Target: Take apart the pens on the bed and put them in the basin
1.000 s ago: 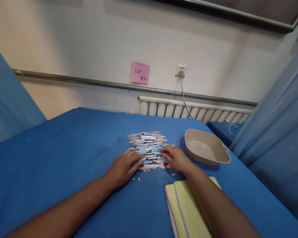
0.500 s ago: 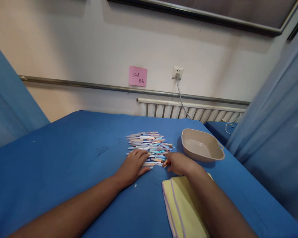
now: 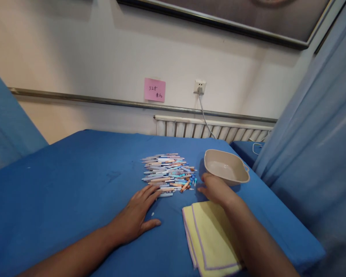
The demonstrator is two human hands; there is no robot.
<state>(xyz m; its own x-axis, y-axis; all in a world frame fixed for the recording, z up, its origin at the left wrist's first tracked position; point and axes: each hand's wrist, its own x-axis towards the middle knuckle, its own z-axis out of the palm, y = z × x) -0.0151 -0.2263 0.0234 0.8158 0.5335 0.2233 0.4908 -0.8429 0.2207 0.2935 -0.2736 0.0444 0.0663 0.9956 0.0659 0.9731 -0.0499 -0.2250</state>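
Both have slid back off the pens (image 3: 167,172): left hand (image 3: 137,215) spread flat at their 7 o'clock, right hand (image 3: 216,189) curled, contents unclear, at 4. Pens lie mid-worktop (image 3: 75,184), axes 9-to-3 o'clock

right hand (image 3: 216,190): grip contents hidden | pink note (image 3: 155,90): writing too small to read

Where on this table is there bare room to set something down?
The widest bare patch is the blue cover left of the pens and the left hand. A bare strip also runs behind the pens to the far edge. It is crowded on the right: right hand, basin and yellow cloth sit close together.
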